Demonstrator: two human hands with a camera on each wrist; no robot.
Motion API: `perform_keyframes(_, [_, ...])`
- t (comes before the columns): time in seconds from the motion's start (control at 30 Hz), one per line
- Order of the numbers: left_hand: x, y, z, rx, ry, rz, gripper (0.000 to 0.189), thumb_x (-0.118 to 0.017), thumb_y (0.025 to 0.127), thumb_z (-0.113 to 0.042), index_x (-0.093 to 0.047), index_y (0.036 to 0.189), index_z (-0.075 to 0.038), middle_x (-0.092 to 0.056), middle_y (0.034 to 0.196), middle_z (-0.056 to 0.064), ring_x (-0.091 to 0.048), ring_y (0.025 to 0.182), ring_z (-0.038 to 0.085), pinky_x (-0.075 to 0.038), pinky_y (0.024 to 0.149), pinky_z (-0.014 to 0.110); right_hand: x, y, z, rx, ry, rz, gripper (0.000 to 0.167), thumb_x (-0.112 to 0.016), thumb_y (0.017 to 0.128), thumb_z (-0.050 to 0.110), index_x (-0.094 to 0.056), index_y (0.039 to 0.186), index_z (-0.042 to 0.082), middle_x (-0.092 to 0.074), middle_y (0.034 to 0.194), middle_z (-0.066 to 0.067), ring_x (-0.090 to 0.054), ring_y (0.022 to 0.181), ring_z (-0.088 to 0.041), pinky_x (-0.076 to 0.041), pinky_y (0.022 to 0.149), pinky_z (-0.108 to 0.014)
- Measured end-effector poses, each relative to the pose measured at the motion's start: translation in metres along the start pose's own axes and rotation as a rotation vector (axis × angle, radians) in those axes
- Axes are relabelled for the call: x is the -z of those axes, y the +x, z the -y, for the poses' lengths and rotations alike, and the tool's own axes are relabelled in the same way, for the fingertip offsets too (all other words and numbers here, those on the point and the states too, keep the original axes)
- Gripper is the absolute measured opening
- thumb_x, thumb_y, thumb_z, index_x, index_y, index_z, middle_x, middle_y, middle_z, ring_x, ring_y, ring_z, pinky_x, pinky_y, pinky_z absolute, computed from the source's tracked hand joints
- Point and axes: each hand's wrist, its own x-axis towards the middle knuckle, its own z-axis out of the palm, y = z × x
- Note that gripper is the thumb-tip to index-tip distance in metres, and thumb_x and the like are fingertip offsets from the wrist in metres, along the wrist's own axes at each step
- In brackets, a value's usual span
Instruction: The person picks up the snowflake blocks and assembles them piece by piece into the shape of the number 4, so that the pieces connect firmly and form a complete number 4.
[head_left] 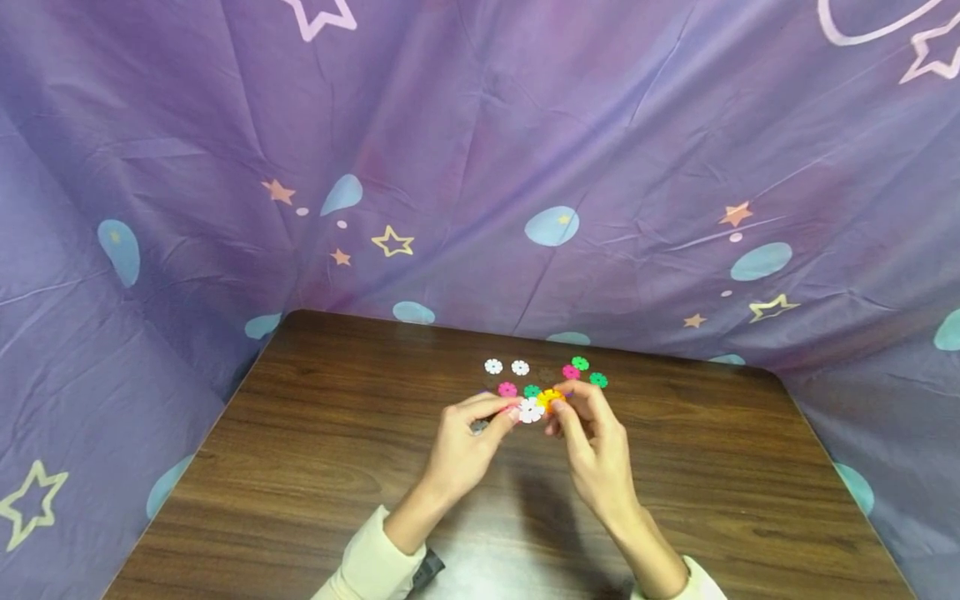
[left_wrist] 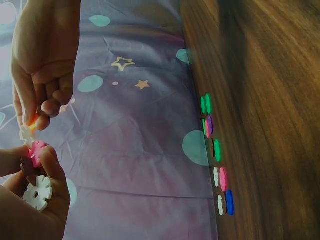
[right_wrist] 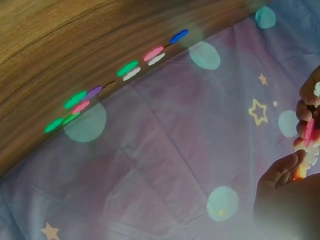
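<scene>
In the head view my left hand (head_left: 461,450) pinches a joined row of plastic flower-shaped discs between thumb and fingertips. A white flower disc (head_left: 531,410) stands out at the row's right end. My right hand (head_left: 606,458) pinches an orange flower disc (head_left: 550,399) that touches the white disc's right edge; whether they interlock I cannot tell. The left wrist view shows a pink flower disc (left_wrist: 37,153), a brown disc (left_wrist: 29,167) and another white flower disc (left_wrist: 38,194) at the left hand. Fingers partly cover the row.
Loose flower discs lie on the brown wooden table (head_left: 337,450) beyond the hands: white discs (head_left: 492,367), a pink disc (head_left: 507,389), green discs (head_left: 597,380), and a blue disc (left_wrist: 230,202). A patterned purple cloth (head_left: 480,167) hangs behind the table.
</scene>
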Motion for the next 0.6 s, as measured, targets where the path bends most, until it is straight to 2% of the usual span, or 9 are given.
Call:
perform_keyframes(0.13, [-0.001, 0.000, 0.002, -0.033, -0.027, -0.011, 0.017, -0.073, 0.095, -0.008, -0.080, 0.109, -0.002, -0.076, 0.090, 0.013, -0.062, 0.077, 0.004, -0.054, 0.069, 0.019, -0.003, -0.001, 0.001, 0.013, -0.018, -0.019, 0.016, -0.057, 0.102, -0.004, -0.059, 0.117, -0.002, -0.070, 0.086, -0.011, -0.064, 0.069, -0.011, -0.056, 0.064, -0.020])
perform_keyframes(0.23, [-0.001, -0.001, 0.002, -0.061, -0.042, -0.025, 0.016, -0.072, 0.094, -0.006, -0.079, 0.107, 0.000, -0.076, 0.089, 0.014, -0.062, 0.076, 0.004, -0.055, 0.068, 0.020, -0.005, -0.001, 0.002, 0.063, -0.034, -0.043, 0.017, -0.057, 0.100, -0.007, -0.060, 0.117, -0.003, -0.069, 0.084, -0.007, -0.064, 0.068, -0.011, -0.056, 0.062, -0.020])
perform_keyframes(0.4, [-0.002, -0.001, 0.002, -0.093, -0.068, -0.057, 0.014, -0.072, 0.093, -0.003, -0.079, 0.105, 0.002, -0.075, 0.084, 0.016, -0.062, 0.074, 0.004, -0.055, 0.067, 0.021, -0.010, -0.002, 0.002, 0.147, -0.060, -0.077, 0.023, -0.058, 0.096, -0.014, -0.060, 0.118, -0.005, -0.069, 0.079, -0.013, -0.063, 0.065, -0.010, -0.055, 0.059, -0.021])
perform_keyframes(0.6, [-0.003, -0.001, 0.003, -0.102, -0.093, -0.068, 0.014, -0.072, 0.092, 0.000, -0.079, 0.104, 0.004, -0.075, 0.085, 0.018, -0.063, 0.072, 0.008, -0.056, 0.066, 0.021, -0.015, -0.002, 0.000, 0.159, -0.065, -0.083, 0.024, -0.059, 0.095, -0.015, -0.060, 0.117, -0.005, -0.069, 0.078, -0.012, -0.063, 0.064, -0.011, -0.055, 0.056, -0.020])
